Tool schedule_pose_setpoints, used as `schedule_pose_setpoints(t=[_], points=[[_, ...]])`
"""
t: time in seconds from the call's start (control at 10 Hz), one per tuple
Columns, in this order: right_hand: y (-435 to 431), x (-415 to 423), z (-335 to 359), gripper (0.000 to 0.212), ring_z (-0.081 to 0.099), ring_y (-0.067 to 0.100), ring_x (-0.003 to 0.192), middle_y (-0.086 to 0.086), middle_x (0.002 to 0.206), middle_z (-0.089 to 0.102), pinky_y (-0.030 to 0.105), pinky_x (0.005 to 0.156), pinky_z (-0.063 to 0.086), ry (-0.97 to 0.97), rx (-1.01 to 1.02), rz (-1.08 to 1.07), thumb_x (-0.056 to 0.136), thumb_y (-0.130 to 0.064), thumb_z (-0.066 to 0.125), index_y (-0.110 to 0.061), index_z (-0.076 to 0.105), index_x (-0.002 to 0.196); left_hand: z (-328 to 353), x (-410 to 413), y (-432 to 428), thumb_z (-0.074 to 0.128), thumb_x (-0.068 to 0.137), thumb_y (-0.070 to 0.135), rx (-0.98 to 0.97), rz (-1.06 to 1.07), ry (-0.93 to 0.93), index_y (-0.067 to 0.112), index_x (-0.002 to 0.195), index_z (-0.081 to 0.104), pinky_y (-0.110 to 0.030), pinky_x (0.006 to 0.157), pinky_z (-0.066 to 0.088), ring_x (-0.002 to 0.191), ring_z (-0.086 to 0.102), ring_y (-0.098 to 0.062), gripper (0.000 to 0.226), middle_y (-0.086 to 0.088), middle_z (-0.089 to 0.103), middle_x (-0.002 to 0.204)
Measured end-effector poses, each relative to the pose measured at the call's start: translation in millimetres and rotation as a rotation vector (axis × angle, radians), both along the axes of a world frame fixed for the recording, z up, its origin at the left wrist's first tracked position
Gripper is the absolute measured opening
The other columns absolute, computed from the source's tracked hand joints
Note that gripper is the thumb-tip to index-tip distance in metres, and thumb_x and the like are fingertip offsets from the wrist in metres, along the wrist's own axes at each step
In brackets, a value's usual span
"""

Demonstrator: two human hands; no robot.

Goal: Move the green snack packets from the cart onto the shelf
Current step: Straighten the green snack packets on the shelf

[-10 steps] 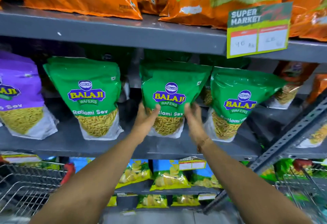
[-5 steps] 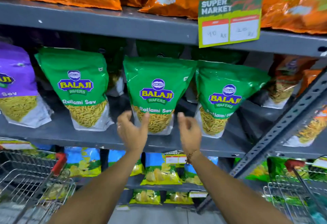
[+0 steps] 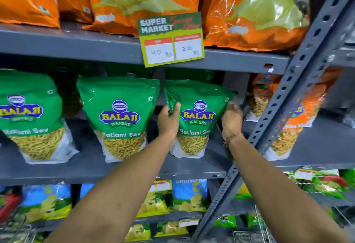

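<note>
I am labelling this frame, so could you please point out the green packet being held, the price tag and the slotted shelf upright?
Green packet (image 3: 198, 112), head view: on its logo.
Price tag (image 3: 172, 39), head view: centre of the card.
Slotted upright (image 3: 299, 64), head view: mid-length on the grey post.

Bright overhead light, glare on orange bags (image 3: 255, 10), blurred wide-angle edges.

green packets (image 3: 119, 116): three in front of me
orange bags (image 3: 255, 10): four up top
price tag (image 3: 171, 39): one
my hands (image 3: 169, 121): two
</note>
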State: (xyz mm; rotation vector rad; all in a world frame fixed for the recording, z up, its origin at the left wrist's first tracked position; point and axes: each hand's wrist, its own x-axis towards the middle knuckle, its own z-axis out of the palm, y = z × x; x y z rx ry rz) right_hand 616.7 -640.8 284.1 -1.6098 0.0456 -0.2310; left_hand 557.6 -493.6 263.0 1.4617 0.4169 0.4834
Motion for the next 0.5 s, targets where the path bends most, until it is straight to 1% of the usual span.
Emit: schedule_pose_setpoints(t=[0.1,0.2,0.3,0.4,0.5], points=[[0.0,-3.3,-27.1,0.029,0.054,0.006,0.097,-0.002,0.112,0.055,0.018,0.092,0.042,0.019,0.137,0.068,0.087,-0.051,0.038,-0.029,0.055,0.097,-16.4,-5.9,-5.0,0.061,0.077,0.049,-0.032,-0.071,0.04,0.015,0.118,0.051,-0.045,0.096,0.049,0.108,0.06,-0.027,0.054,-0.009,0.063,0.122],[3.5,-26.1,-69.8,0.072,0.054,0.011,0.119,-0.002,0.134,0.055,0.032,0.102,0.044,0.118,0.066,0.321,0.076,-0.072,0.036,-0.023,0.047,0.128,-46.5,-14.3,-5.6,0.071,0.059,0.057,0.072,-0.21,0.213,0.024,0.128,0.041,-0.042,0.1,0.046,0.114,0.055,-0.021,0.082,-0.003,0.057,0.132],[5.5,-41.6,-83.4,0.071,0.056,0.019,0.116,0.004,0.129,0.058,0.037,0.101,0.045,0.149,-0.058,0.318,0.076,-0.069,0.043,-0.017,0.048,0.125,-57.2,-18.1,-5.6,0.075,0.065,0.045,0.122,-0.22,0.223,0.023,0.125,0.043,-0.037,0.097,0.046,0.107,0.053,-0.015,0.071,-0.002,0.058,0.129],[4.8,-47.0,-83.9,0.056,0.054,0.022,0.114,0.006,0.125,0.056,0.039,0.1,0.043,0.189,-0.066,0.223,0.087,-0.053,0.043,-0.011,0.047,0.123,-55.6,-22.2,-8.4,0.075,0.068,0.041,0.123,-0.203,0.195,0.023,0.125,0.044,-0.04,0.099,0.047,0.108,0.054,-0.017,0.067,-0.002,0.059,0.127],[7.3,-51.5,-78.7,0.059,0.055,0.021,0.112,0.005,0.125,0.057,0.04,0.101,0.044,0.182,-0.058,0.193,0.086,-0.056,0.042,-0.011,0.047,0.124,-55.5,-27.2,-14.1,0.074,0.07,0.04,0.134,-0.209,0.157,0.023,0.128,0.041,-0.041,0.101,0.045,0.118,0.053,-0.021,0.069,-0.003,0.057,0.13]])
